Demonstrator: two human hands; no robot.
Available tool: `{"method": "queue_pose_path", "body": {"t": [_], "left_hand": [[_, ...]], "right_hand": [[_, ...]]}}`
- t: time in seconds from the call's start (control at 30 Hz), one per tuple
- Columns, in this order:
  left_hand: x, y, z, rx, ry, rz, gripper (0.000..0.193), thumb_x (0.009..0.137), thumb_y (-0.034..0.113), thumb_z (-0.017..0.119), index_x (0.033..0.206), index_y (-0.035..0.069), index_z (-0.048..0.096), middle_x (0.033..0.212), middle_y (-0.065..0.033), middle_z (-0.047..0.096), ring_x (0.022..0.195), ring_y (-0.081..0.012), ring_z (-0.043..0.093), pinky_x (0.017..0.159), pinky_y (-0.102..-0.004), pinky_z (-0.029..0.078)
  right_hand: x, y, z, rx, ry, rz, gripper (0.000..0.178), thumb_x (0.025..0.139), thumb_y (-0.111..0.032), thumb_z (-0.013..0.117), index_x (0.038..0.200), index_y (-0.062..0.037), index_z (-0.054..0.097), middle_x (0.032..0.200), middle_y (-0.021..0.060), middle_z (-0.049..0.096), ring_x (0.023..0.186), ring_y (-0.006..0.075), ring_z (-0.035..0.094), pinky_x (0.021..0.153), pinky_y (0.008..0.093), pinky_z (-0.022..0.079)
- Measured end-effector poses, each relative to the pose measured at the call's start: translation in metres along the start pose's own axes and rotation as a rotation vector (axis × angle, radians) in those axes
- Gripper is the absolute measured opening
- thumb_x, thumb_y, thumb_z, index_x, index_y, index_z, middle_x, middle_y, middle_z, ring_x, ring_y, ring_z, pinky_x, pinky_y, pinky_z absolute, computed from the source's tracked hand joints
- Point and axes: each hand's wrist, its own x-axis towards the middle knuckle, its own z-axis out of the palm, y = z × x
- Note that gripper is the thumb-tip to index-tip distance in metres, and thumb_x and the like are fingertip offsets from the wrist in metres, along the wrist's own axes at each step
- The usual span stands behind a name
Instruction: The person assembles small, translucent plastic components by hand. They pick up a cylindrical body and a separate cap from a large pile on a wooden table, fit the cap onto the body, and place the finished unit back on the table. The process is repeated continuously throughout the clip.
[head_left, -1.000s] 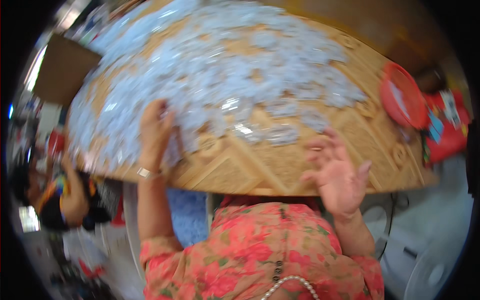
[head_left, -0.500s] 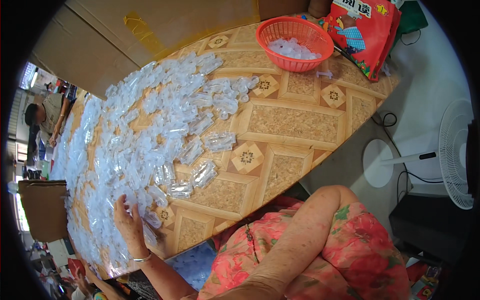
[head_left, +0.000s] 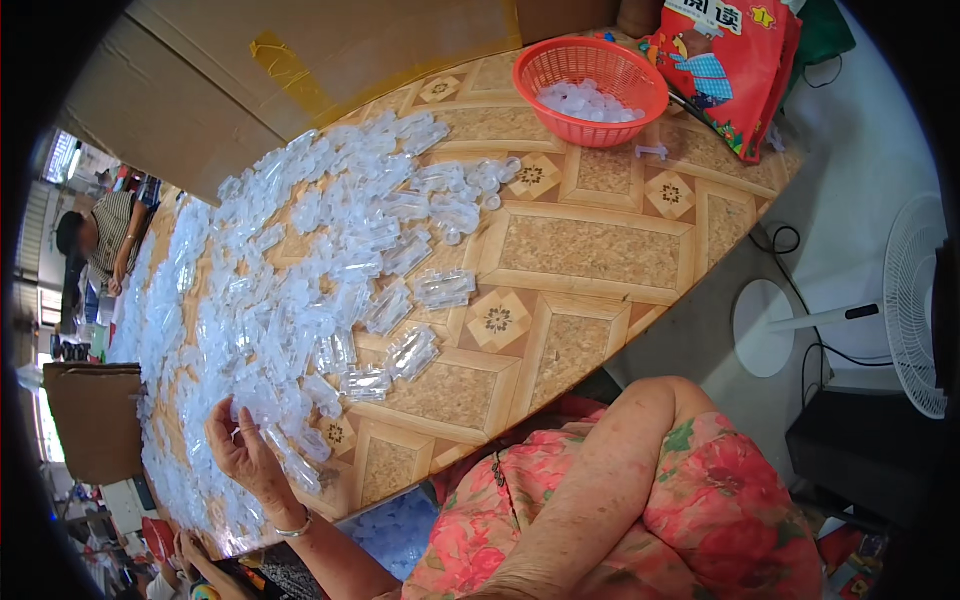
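My left hand [head_left: 245, 455], with a bracelet [head_left: 297, 524] at the wrist, is over the near side of a spread of clear plastic pieces [head_left: 270, 330]. Its fingers are loosely curved, with a gap between the fingertips. Pale plastic shows in that gap; I see no piece clearly gripped. Beside the hand, toward the table edge, lie a long clear tube-like piece [head_left: 292, 458] and a rounder one. Further right are several ribbed clear pieces [head_left: 412, 352]. A bare bent arm [head_left: 600, 480] crosses the floral clothing [head_left: 720, 470]; my right hand is outside the picture.
On the patterned table [head_left: 600, 245] stands a red basket [head_left: 590, 130] holding translucent pieces, beside a red bag [head_left: 730, 80]. Cardboard [head_left: 170, 90] walls the far side; a brown box [head_left: 92, 420] is left. A white fan [head_left: 915, 300] stands right. Another person [head_left: 110, 235] sits far left.
My left hand has shifted slightly left, and its fingertips have come closer together. More of the clear pieces beside it shows. The whole view has moved slightly.
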Motion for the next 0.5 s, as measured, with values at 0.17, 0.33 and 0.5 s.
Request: {"method": "queue_pose_path", "body": {"t": [0.17, 0.33, 0.5], "left_hand": [[-0.037, 0.063, 0.028, -0.401, -0.436, -0.127, 0.025, 0.096, -0.006, 0.062, 0.120, 0.000, 0.065, 0.107, -0.0026, 0.064, 0.086, -0.0093, 0.060, 0.072, -0.0232, 0.053], [-0.074, 0.124, 0.061, -0.281, -0.665, 0.045, 0.031, 0.085, -0.007, 0.072, 0.115, 0.000, 0.069, 0.099, -0.0099, 0.068, 0.087, -0.0178, 0.068, 0.077, -0.0290, 0.055], [-0.077, 0.139, 0.097, -0.262, -0.582, 0.317, 0.044, 0.083, -0.009, 0.070, 0.126, 0.001, 0.064, 0.112, -0.0167, 0.069, 0.090, -0.0290, 0.069, 0.079, -0.0376, 0.057]], "right_hand": [[0.000, 0.002, -0.007, -0.022, 0.037, 0.017, 0.110, 0.091, -0.082, 0.037, 0.161, -0.0019, 0.009, 0.138, 0.0282, 0.046, 0.112, 0.0287, 0.056, 0.089, 0.0380, 0.051], [0.007, 0.006, -0.017, -0.019, 0.075, 0.063, 0.107, 0.093, -0.079, 0.039, 0.161, -0.0032, 0.008, 0.136, 0.0263, 0.048, 0.108, 0.0263, 0.058, 0.085, 0.0365, 0.053], [0.001, 0.012, -0.021, -0.029, 0.157, 0.071, 0.104, 0.095, -0.077, 0.041, 0.162, -0.0045, 0.007, 0.134, 0.0245, 0.049, 0.103, 0.0239, 0.059, 0.080, 0.0350, 0.054]]}}
